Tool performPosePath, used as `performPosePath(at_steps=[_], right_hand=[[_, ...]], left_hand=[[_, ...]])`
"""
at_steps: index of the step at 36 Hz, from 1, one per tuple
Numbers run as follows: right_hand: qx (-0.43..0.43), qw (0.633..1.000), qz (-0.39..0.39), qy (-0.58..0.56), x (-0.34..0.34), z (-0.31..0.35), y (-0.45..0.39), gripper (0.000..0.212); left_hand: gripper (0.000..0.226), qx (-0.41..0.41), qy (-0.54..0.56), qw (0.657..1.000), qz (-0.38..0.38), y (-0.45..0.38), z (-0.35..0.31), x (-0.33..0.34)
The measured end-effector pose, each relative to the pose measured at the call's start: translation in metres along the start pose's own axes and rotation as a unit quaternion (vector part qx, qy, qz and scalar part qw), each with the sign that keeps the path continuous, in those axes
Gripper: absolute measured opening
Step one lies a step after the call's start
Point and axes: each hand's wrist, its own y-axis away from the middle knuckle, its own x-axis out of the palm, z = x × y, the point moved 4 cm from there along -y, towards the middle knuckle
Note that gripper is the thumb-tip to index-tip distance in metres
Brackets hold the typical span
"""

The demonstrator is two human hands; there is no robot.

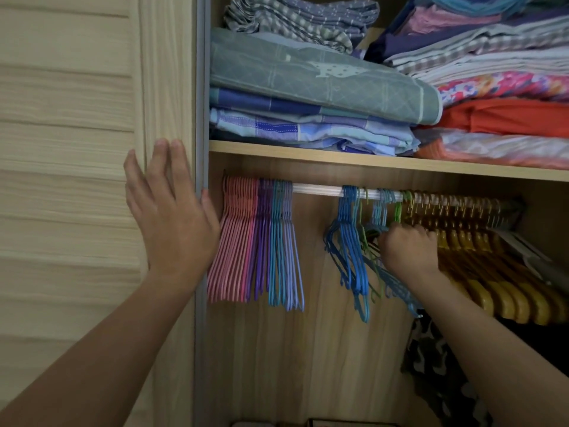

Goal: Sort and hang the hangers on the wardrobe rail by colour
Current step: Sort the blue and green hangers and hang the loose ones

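A white rail [317,190] runs under the shelf. At its left end hang pink hangers [234,241], then purple hangers [261,238], then teal and lilac hangers [284,248]. After a bare gap come blue hangers [348,238], a mixed bunch of light blue and green hangers [377,217], and wooden yellow hangers [480,241] at the right. My right hand [408,249] grips hangers in the mixed bunch just below the rail. My left hand [167,211] lies flat against the wardrobe door [77,149], fingers straight.
The shelf [338,157] above carries stacks of folded bedding [308,87] and folded clothes [508,118]. A camouflage-patterned cloth [437,365] hangs low at the right. The door's grey edge [201,118] stands beside the pink hangers.
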Motion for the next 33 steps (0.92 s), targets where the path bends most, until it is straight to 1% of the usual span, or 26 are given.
performPosePath(at_steps=[4, 7, 9, 11, 13, 14, 15, 16, 17, 18, 19, 20, 22, 23, 24, 26, 27, 28, 29, 30, 32, 33], right_hand=[[0.010, 1.000, 0.009, -0.023, 0.004, -0.011, 0.019, 0.028], [0.029, 0.998, 0.008, -0.053, 0.001, -0.020, 0.045, 0.028], [0.043, 0.997, 0.011, -0.067, -0.002, -0.023, 0.065, 0.028], [0.049, 0.994, 0.022, -0.097, 0.001, -0.028, 0.091, 0.030], [0.072, 0.983, 0.059, -0.157, 0.013, -0.034, 0.128, 0.029], [0.082, 0.976, 0.095, -0.180, 0.024, -0.037, 0.145, 0.029], [0.109, 0.963, 0.147, -0.198, 0.042, -0.047, 0.184, 0.030], [0.121, 0.952, 0.164, -0.227, 0.048, -0.044, 0.196, 0.032], [0.148, 0.935, 0.198, -0.253, 0.056, -0.045, 0.225, 0.033], [0.170, 0.922, 0.221, -0.268, 0.064, -0.045, 0.247, 0.034], [0.184, 0.912, 0.246, -0.272, 0.074, -0.047, 0.272, 0.034], [0.192, 0.903, 0.274, -0.268, 0.083, -0.048, 0.296, 0.036], [0.207, 0.880, 0.322, -0.280, 0.098, -0.053, 0.343, 0.042], [0.221, 0.863, 0.341, -0.301, 0.102, -0.056, 0.360, 0.043], [0.239, 0.839, 0.354, -0.336, 0.102, -0.058, 0.374, 0.042], [0.295, 0.777, 0.365, -0.421, 0.099, -0.063, 0.390, 0.038], [0.318, 0.743, 0.368, -0.460, 0.095, -0.064, 0.394, 0.037], [0.331, 0.715, 0.373, -0.491, 0.091, -0.064, 0.398, 0.037], [0.326, 0.695, 0.382, -0.514, 0.084, -0.064, 0.398, 0.038], [0.314, 0.679, 0.392, -0.535, 0.081, -0.063, 0.399, 0.040], [0.298, 0.663, 0.394, -0.563, 0.076, -0.066, 0.398, 0.043], [0.300, 0.661, 0.385, -0.569, 0.077, -0.069, 0.395, 0.044]], left_hand=[[0.069, -0.001, -0.011, 1.000, 0.013, 0.000, -0.003, -0.002], [0.072, 0.014, -0.027, 0.999, 0.025, 0.002, -0.006, -0.001], [0.078, 0.011, -0.030, 0.999, 0.039, 0.015, -0.006, -0.003], [0.083, 0.007, -0.007, 0.998, 0.055, 0.048, -0.010, -0.011], [0.076, 0.023, 0.066, 0.995, 0.070, 0.105, -0.020, -0.026], [0.072, 0.026, 0.100, 0.989, 0.105, 0.140, -0.026, -0.029], [0.070, 0.006, 0.134, 0.976, 0.174, 0.190, -0.036, -0.036], [0.067, -0.037, 0.174, 0.959, 0.219, 0.219, -0.036, -0.037], [0.062, -0.108, 0.202, 0.925, 0.304, 0.262, -0.038, -0.038], [0.056, -0.185, 0.220, 0.872, 0.397, 0.305, -0.038, -0.034], [0.052, -0.245, 0.212, 0.816, 0.479, 0.352, -0.038, -0.034], [0.049, -0.288, 0.202, 0.757, 0.551, 0.398, -0.036, -0.035], [0.048, -0.329, 0.189, 0.651, 0.657, 0.472, -0.036, -0.048], [0.050, -0.339, 0.182, 0.615, 0.688, 0.496, -0.034, -0.056], [0.053, -0.349, 0.176, 0.597, 0.701, 0.516, -0.028, -0.059], [0.056, -0.364, 0.174, 0.588, 0.701, 0.542, -0.013, -0.059], [0.055, -0.372, 0.168, 0.580, 0.705, 0.571, 0.005, -0.051], [0.057, -0.370, 0.164, 0.576, 0.710, 0.585, 0.016, -0.048], [0.057, -0.365, 0.162, 0.572, 0.717, 0.591, 0.023, -0.044], [0.047, -0.368, 0.158, 0.564, 0.722, 0.589, 0.024, -0.043], [0.016, -0.380, 0.145, 0.566, 0.717, 0.557, 0.011, -0.051], [0.021, -0.394, 0.146, 0.567, 0.708, 0.548, 0.008, -0.052]])
